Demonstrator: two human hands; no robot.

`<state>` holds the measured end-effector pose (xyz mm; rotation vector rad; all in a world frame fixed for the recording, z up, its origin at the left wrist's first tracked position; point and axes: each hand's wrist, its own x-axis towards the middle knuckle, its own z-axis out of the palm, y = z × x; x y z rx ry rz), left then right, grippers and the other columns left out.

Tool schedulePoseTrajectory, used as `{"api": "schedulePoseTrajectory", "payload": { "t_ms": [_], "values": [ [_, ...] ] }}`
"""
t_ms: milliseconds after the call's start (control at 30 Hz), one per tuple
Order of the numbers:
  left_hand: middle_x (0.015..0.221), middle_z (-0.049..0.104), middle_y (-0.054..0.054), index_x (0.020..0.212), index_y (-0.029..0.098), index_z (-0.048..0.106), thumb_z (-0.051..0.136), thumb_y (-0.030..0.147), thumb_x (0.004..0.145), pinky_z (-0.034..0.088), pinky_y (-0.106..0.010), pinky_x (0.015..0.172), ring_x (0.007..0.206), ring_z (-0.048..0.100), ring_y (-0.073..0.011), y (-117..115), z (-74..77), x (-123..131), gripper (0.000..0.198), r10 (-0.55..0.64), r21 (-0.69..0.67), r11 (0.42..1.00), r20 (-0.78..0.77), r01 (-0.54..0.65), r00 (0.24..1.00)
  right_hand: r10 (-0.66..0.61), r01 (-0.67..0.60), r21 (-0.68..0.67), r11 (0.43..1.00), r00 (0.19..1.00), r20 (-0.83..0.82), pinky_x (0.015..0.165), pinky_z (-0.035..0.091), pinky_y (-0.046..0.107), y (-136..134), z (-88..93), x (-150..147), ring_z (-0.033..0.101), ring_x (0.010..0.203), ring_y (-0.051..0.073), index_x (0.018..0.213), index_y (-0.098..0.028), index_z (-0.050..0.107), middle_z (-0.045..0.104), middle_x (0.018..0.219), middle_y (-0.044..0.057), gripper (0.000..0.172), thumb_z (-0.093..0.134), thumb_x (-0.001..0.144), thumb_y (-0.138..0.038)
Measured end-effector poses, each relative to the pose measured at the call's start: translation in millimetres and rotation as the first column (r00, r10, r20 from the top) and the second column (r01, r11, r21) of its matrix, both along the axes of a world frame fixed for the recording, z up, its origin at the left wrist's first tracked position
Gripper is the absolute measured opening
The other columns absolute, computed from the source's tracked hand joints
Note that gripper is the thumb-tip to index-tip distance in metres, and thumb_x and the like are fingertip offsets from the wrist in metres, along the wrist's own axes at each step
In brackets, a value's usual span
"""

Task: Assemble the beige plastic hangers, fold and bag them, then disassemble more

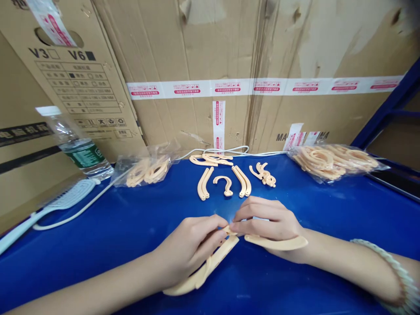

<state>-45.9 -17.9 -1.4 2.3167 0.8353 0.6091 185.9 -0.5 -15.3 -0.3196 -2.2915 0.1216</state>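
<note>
A cream plastic folding clothes hanger (210, 266) is between my two hands, low over the blue table. My left hand (193, 243) pinches its small centre piece from the left, with one arm of the hanger under my palm. My right hand (269, 221) is closed on the same joint from the right; a second curved hanger arm (277, 243) lies along the underside of that hand. My fingertips hide most of the joint. Just beyond my hands lie a loose hanger hook (226, 183), curved arm pieces (204, 183) to its left and more arm pieces (242, 181) to its right.
Further hooks (264, 175) and arm pieces (210, 160) lie at the back. Bagged parts sit left (147, 170) and right (331, 161). A water bottle (78, 146), a hairbrush (70, 194) and a white cable (82, 210) are at left. Cardboard boxes (190, 118) wall the back.
</note>
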Motion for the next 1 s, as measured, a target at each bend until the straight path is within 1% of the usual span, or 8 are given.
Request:
{"api": "schedulePoseTrajectory", "payload": {
  "t_ms": [233,367,467,633,733,767,900,1000],
  "values": [
    [0.068,0.056,-0.001,0.083,0.019,0.057,0.030,0.024,0.102,0.028,-0.028,0.051,0.054,0.046,-0.0136,-2,-8.5,-5,0.033,-0.036,0.331,0.938,-0.208,0.105,0.977,-0.043,0.001,0.331,0.943,0.992,0.118,0.061,0.053,0.028,-9,14.6,-2,0.066,0.081,0.018,0.098,-0.017,0.070,0.073,0.086,0.007,0.020,0.050,0.095,-0.013],
    [0.066,0.056,0.000,0.080,0.019,0.055,0.034,0.019,0.100,0.026,-0.028,0.048,0.052,0.045,-0.0134,-5,-5.7,-6,0.029,-0.046,0.408,0.902,-0.237,0.142,0.970,-0.076,-0.021,0.438,0.899,0.976,0.204,0.053,0.053,0.028,-12,22.7,-2,0.067,0.069,0.016,0.073,-0.019,0.071,0.073,0.077,0.004,0.024,0.057,0.090,-0.009],
    [0.066,0.056,-0.001,0.079,0.018,0.054,0.035,0.017,0.100,0.027,-0.028,0.048,0.052,0.045,-0.0134,-7,-2.8,-5,0.028,-0.055,0.423,0.891,-0.261,0.165,0.964,-0.059,-0.041,0.447,0.894,0.976,0.207,0.056,0.056,0.030,-16,17.0,-1,0.069,0.070,0.018,0.076,-0.020,0.072,0.074,0.077,0.004,0.019,0.062,0.086,-0.008],
    [0.068,0.058,-0.001,0.081,0.019,0.055,0.035,0.019,0.100,0.030,-0.026,0.050,0.054,0.049,-0.0137,-5,-2.5,-4,0.028,-0.091,0.264,0.953,-0.227,0.152,0.970,-0.072,0.038,0.197,0.980,0.983,0.169,0.070,0.060,0.033,-34,-4.7,-1,0.071,0.074,0.017,0.103,-0.034,0.070,0.076,0.094,-0.001,0.028,0.059,0.090,-0.012],
    [0.070,0.058,-0.002,0.084,0.019,0.058,0.033,0.022,0.102,0.034,-0.025,0.056,0.059,0.050,-0.0135,-2,0.3,-4,0.030,-0.080,0.177,0.979,-0.104,0.097,0.991,-0.203,0.174,0.224,0.959,0.973,0.112,0.071,0.059,0.036,-30,-5.8,0,0.070,0.073,0.018,0.111,-0.030,0.068,0.076,0.092,0.002,0.028,0.054,0.093,-0.013],
    [0.073,0.060,-0.002,0.086,0.018,0.059,0.033,0.023,0.102,0.036,-0.024,0.059,0.062,0.053,-0.0139,-1,1.9,-4,0.031,-0.061,0.148,0.987,-0.056,0.069,0.997,-0.081,0.038,0.294,0.955,0.988,0.134,0.066,0.058,0.034,-23,-2.8,2,0.070,0.074,0.019,0.116,-0.026,0.066,0.076,0.094,0.004,0.029,0.052,0.094,-0.014],
    [0.073,0.061,0.000,0.093,0.018,0.065,0.038,0.029,0.101,0.040,-0.023,0.065,0.066,0.055,-0.0141,8,6.1,-6,0.030,0.121,-0.053,0.992,0.104,-0.116,0.987,-0.177,0.177,0.128,0.976,0.984,-0.007,0.070,0.055,0.032,9,13.7,11,0.067,0.083,0.019,0.118,-0.021,0.064,0.071,0.093,0.009,0.032,0.042,0.097,-0.013],
    [0.061,0.054,0.003,0.095,0.019,0.067,0.045,0.041,0.097,0.037,-0.022,0.053,0.052,0.048,-0.0119,18,2.3,-7,0.032,0.276,-0.336,0.922,0.216,-0.194,0.937,-0.242,0.241,-0.029,0.970,0.968,-0.072,0.077,0.054,0.033,21,17.2,12,0.066,0.089,0.019,0.114,-0.021,0.064,0.070,0.098,0.009,0.031,0.041,0.095,-0.009]
  ]
}}
